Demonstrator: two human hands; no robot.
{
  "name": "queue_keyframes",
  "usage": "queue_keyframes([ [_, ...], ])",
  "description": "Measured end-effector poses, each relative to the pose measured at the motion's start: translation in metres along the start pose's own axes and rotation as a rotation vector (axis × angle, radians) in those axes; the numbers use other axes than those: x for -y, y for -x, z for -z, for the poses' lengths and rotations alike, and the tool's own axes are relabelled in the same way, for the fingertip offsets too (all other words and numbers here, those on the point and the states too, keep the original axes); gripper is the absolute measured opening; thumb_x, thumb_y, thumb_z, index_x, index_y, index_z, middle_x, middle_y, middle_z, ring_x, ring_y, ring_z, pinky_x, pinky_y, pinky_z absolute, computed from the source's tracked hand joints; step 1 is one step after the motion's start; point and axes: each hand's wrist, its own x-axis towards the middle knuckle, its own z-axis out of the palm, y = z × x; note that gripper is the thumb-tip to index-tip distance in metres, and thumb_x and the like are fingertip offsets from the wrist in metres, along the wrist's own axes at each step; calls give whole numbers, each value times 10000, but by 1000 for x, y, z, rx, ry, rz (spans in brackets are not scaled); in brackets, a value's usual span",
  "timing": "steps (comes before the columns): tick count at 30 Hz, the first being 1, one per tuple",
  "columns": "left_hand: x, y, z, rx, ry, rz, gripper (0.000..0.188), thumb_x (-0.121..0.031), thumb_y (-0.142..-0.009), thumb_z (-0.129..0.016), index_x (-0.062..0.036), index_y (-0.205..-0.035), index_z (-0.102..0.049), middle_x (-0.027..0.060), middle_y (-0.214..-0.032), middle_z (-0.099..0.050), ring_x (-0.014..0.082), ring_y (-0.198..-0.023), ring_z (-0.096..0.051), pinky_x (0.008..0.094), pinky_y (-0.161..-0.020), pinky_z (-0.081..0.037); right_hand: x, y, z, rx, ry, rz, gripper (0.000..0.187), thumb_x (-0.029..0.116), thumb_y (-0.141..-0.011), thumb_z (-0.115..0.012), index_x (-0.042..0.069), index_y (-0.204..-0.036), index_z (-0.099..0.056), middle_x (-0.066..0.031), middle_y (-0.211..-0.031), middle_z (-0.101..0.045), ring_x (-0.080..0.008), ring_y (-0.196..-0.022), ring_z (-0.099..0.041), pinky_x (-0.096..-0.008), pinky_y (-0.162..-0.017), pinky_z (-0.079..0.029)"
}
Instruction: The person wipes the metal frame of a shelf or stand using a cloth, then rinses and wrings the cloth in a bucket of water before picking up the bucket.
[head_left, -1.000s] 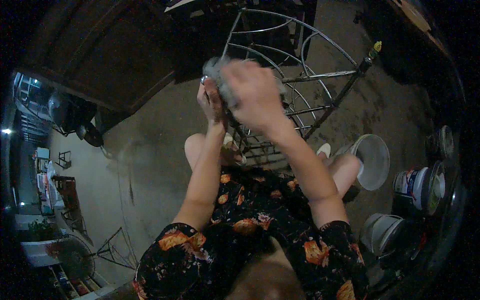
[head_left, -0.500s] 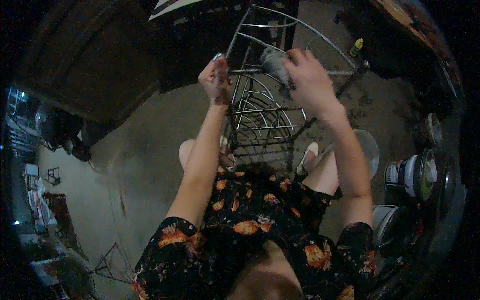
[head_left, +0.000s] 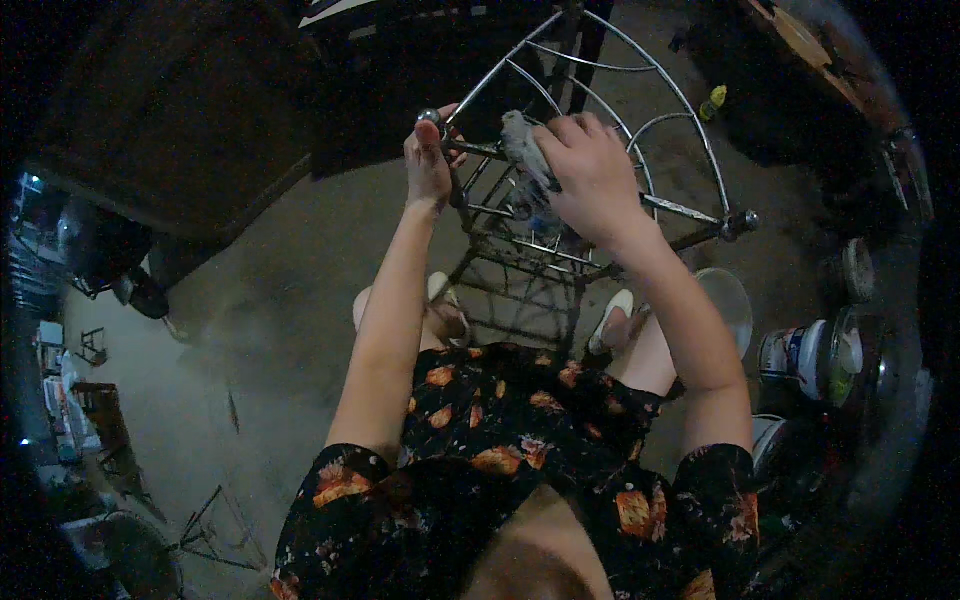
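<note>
A corner shelf rack of shiny metal tubes, with curved bars and several tiers below, stands tilted in front of me. My left hand is closed around its left corner, the thumb lying beside a round metal knob. A crumpled grey cloth is in my right hand, pressed against the rack's near straight bar. The fingers of that hand curl over the cloth and hide part of the bar. The lower tiers show dimly between my feet.
Paint buckets and other tubs stand on the floor at my right. A clear round lid or basin is by my right leg. A yellow bottle lies beyond the rack. Dark wooden furniture fills the far left.
The rack's top has turned clockwise, its right corner coming nearer to me. My right hand has moved a little left and nearer with the cloth. My left hand keeps its grip.
</note>
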Motion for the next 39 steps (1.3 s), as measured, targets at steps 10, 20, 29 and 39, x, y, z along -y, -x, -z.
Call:
queue_keyframes([
  [10,-4,15,-5,12,182,-83,534,-561,-906,-415,-62,-970,-592,16,-906,-598,87,-842,-526,238,-739,-413,20,-39,-39,-83,-16,308,436,131,-739,-550,74,-1170,-513,-99,-933,-557,-280,-898,-519,-380,-771,-420],
  [20,13,13,-8,73,-79,-60,628,-647,-865,-378,-43,-970,-510,-6,-817,-507,100,-715,-485,255,-658,-427,-21,-47,-14,340,-210,113,468,84,-726,-579,95,-1189,-516,-114,-1005,-579,-311,-890,-589,-407,-766,-470],
  [29,8,4,-11,113,-66,13,852,-692,-801,-417,-46,-1349,-320,4,-879,-493,108,-740,-500,239,-688,-430,-51,-33,4,296,-274,296,654,18,-633,-657,184,-1240,-480,-116,-1094,-517,-339,-998,-529,-409,-809,-450],
  [39,-6,13,-11,55,281,149,830,-684,-787,-461,-101,-1360,-316,55,-1050,-537,157,-902,-573,274,-743,-488,16,-43,-43,-158,-92,195,301,113,-718,-548,88,-1018,-562,-97,-791,-552,-295,-813,-541,-406,-657,-438],
])
